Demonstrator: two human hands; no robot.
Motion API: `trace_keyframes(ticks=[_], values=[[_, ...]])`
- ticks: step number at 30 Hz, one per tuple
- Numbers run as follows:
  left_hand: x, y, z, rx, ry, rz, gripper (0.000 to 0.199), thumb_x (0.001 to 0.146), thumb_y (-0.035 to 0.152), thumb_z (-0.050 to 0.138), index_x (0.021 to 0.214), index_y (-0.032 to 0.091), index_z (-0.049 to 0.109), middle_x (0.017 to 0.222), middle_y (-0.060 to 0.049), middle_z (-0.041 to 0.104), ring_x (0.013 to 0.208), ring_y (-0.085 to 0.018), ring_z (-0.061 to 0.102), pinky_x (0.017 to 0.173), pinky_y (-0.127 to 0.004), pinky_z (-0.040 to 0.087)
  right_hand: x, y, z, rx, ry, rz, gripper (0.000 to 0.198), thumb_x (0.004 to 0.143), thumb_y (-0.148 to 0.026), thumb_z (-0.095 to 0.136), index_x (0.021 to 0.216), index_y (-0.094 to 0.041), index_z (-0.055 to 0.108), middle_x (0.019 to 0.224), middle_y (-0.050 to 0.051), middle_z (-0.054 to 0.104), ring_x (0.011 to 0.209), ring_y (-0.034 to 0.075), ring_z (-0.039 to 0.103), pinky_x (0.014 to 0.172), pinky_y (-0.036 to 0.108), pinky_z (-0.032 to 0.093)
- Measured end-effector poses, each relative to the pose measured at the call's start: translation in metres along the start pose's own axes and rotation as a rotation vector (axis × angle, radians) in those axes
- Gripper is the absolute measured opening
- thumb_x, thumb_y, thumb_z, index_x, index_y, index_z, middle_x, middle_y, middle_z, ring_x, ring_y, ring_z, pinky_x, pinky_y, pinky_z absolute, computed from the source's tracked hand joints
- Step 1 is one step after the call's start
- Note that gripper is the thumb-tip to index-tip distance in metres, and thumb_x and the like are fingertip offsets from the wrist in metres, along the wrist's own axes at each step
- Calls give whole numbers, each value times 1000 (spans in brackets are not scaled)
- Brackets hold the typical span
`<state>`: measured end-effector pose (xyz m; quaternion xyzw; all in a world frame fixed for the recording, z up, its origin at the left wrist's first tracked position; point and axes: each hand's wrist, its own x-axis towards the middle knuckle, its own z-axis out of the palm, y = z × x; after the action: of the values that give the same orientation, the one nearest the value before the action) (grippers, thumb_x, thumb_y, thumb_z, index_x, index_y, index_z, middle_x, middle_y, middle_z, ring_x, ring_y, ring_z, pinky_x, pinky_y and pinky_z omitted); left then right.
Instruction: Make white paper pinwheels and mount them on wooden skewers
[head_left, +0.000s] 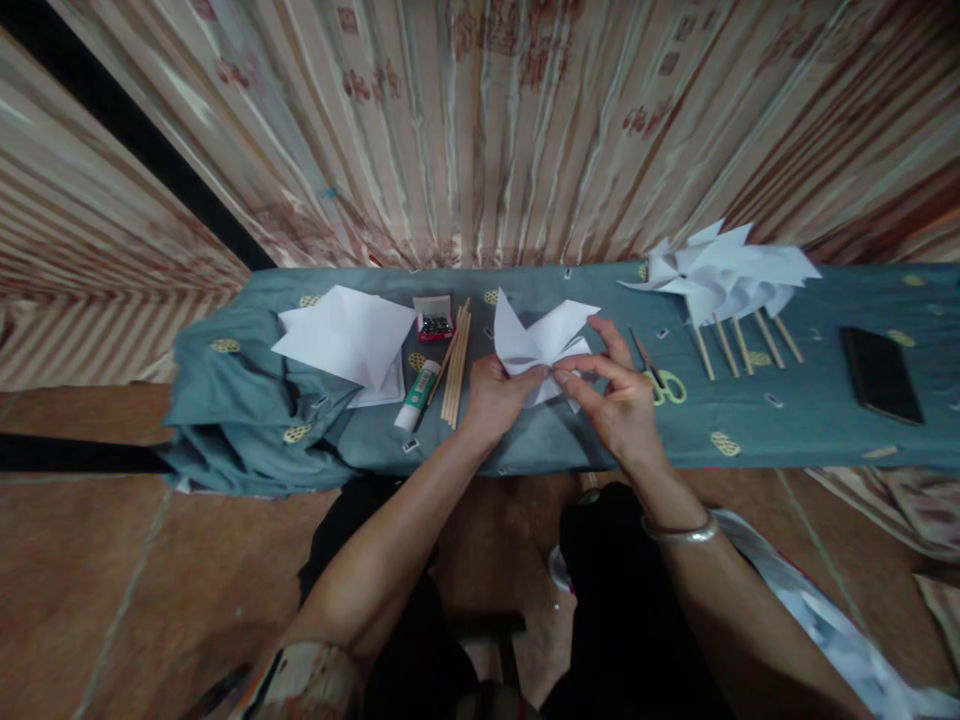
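Note:
Between my two hands is a white paper pinwheel (534, 340) with pointed blades curling inward. My left hand (496, 398) is closed on its lower left side, the thumb pressing close to the centre. From the right, my right hand (616, 395) pinches at the pinwheel's centre with thumb and index finger, its other fingers raised. Whether a small pin sits between those fingertips is too small to tell. Wooden sticks (454, 375) lie just left of my left hand, and scissors (664, 385) with light green handles lie beyond my right hand.
A green-and-white glue stick (418, 395) and a small open box of pins (434, 322) lie left of the sticks. Creased white paper sheets (349, 338) are further left. Several finished pinwheels on sticks (739, 275) and a dark phone (883, 374) lie right on the cloth-covered table (600, 440).

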<state>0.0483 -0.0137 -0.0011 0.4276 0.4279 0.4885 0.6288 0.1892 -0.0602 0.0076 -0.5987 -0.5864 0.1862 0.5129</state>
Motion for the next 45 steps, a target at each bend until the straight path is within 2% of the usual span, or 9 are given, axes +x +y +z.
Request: trace_keyframes(ticks=[10, 30, 45], values=[[-1, 3, 2, -15, 28, -17, 14, 58, 17, 75, 72, 15, 74, 71, -2, 74, 65, -16, 64, 62, -25, 50, 0, 0, 1, -3, 1, 9, 15, 79, -40, 72, 78, -26, 75, 143, 2, 52, 142, 27, 37, 118, 52, 23], [-2, 2, 2, 10, 25, -32, 12, 59, 15, 75, 71, 14, 74, 69, -1, 73, 66, -17, 66, 64, -26, 49, -1, -1, 1, -5, -9, 11, 8, 79, -34, 71, 77, -27, 73, 143, 0, 53, 142, 28, 36, 118, 56, 23], [-2, -2, -2, 150, -12, 87, 7, 65, 19, 74, 70, 15, 74, 69, -2, 73, 68, -19, 66, 65, -27, 49, -3, 0, 5, 2, 4, 80, 16, 78, -40, 71, 76, -24, 73, 140, 5, 55, 142, 28, 37, 117, 52, 22]])
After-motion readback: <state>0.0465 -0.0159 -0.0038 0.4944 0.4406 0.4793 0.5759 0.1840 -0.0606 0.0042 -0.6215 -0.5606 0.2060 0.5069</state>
